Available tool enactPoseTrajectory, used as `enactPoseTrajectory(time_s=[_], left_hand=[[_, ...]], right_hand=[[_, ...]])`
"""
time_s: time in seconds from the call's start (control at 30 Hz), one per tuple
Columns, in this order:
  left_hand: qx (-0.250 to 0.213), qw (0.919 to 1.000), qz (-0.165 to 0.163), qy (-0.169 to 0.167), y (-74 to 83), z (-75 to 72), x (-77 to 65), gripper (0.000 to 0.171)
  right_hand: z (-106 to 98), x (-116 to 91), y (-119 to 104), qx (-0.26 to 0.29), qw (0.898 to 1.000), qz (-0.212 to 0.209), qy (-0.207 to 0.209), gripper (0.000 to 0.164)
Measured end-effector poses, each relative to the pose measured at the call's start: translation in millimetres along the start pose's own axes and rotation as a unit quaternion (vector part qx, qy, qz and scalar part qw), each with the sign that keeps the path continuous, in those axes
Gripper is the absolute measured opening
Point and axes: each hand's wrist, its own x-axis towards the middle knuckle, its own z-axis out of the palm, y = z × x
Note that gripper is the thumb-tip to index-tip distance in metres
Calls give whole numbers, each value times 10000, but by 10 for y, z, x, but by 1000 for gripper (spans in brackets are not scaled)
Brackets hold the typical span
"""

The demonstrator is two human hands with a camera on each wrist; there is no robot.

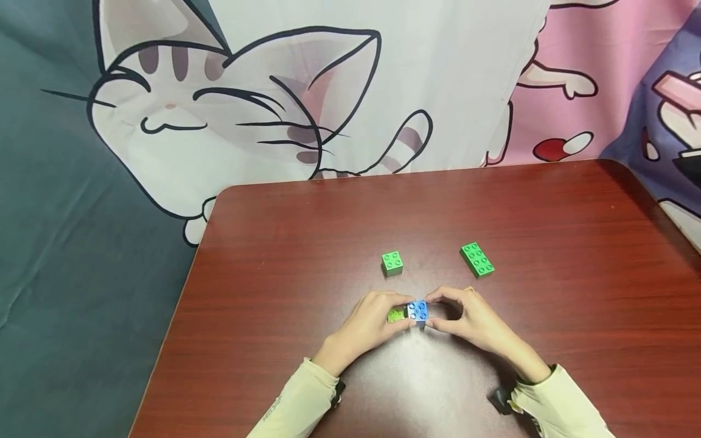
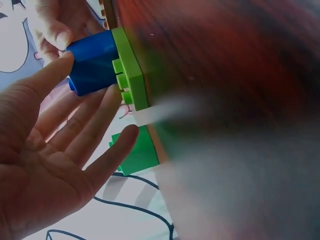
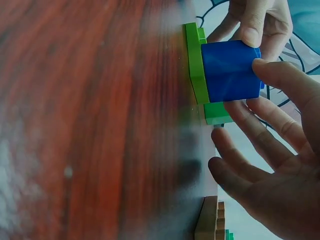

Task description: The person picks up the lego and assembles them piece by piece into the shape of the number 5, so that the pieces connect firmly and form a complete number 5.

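Your left hand (image 1: pixel 368 317) and right hand (image 1: pixel 475 315) both pinch the blue brick (image 1: pixel 418 311) between them, thumbs at its near edge, index fingertips at its far edge. Under it, the lime-green plate (image 1: pixel 395 315) runs left to right, its bare studs reaching leftward between your left thumb and index finger, so that hand is nearer them. Beyond stand the small green brick (image 1: pixel 392 263) and, to its right, the longer green brick (image 1: pixel 477 260), slanting toward your right side.

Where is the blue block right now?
In the head view, the blue block is just right of centre, between the left hand and the right hand, atop the right end of the lime piece.
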Motion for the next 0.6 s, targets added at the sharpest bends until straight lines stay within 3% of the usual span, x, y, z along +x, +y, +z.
enactPoseTrajectory(time_s=[0.3,0.6], left_hand=[[-28,9997,-198,-135,11,12,-74,35],[46,9996,-266,-117,55,0,-23,35]], right_hand=[[67,-51,-20,-428,9989,-48,205,29],[6,-41,-108,-1012,9943,-71,332,29]])
